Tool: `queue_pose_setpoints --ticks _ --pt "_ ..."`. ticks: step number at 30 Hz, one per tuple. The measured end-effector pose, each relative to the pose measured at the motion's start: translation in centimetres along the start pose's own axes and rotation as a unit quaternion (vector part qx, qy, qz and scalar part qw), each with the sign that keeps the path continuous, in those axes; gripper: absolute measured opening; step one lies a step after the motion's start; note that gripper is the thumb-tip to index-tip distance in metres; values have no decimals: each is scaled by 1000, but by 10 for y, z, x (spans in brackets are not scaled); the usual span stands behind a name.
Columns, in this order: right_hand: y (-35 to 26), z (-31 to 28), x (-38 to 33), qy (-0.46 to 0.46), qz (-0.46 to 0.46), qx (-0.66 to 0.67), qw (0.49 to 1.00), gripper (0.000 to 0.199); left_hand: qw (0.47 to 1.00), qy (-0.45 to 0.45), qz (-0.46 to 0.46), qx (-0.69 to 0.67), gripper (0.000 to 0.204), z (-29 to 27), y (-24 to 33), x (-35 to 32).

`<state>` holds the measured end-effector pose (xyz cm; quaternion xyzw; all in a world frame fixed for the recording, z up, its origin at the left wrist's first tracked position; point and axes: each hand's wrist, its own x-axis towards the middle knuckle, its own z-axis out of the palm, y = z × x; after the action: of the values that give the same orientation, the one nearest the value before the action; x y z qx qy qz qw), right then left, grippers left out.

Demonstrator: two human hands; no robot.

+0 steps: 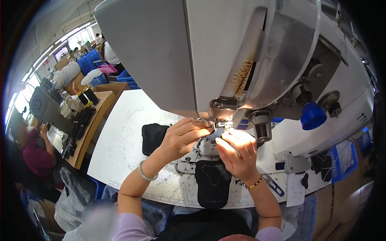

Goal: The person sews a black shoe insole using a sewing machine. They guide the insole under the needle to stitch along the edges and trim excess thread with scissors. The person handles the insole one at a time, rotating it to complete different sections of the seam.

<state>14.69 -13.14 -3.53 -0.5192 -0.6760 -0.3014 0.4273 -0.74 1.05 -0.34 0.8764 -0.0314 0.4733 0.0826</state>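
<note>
Under the lit head of a large white sewing machine [237,100], both my hands hold a small dark grey textured fabric piece [217,134]. My left hand [183,136] pinches its left side, fingertips close to the presser foot. At the near right edge, the bent fingers of my right hand [240,153] grip the same piece. My fingers hide part of it, and the needle cannot be made out. Just nearer to me lies a black padded piece [213,186] with pale stitch lines. Left of my left hand rests another black padded piece [152,139].
Dark lint dots the white table [120,132]. Blue-handled thread snips [275,186] lie right of my right wrist, beside a white paper strip [295,190]. Further right are black scraps [321,164] and a blue basket [345,158]. A co-worker [38,156] sits at the left.
</note>
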Motion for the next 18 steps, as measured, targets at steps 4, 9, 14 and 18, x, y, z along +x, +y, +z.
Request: queue_pose_setpoints --ticks 4,9,14,18 --pt "0 0 1 -4 5 -6 1000 24 1000 -7 8 25 32 -1 8 2" --pt "3 -2 3 -10 22 24 999 22 998 -19 -13 59 32 -1 18 2" --pt "5 0 3 -6 59 15 998 18 995 -35 8 97 31 -2 26 9" --pt "7 -1 9 -11 50 11 999 21 976 -105 42 186 32 -6 38 8"
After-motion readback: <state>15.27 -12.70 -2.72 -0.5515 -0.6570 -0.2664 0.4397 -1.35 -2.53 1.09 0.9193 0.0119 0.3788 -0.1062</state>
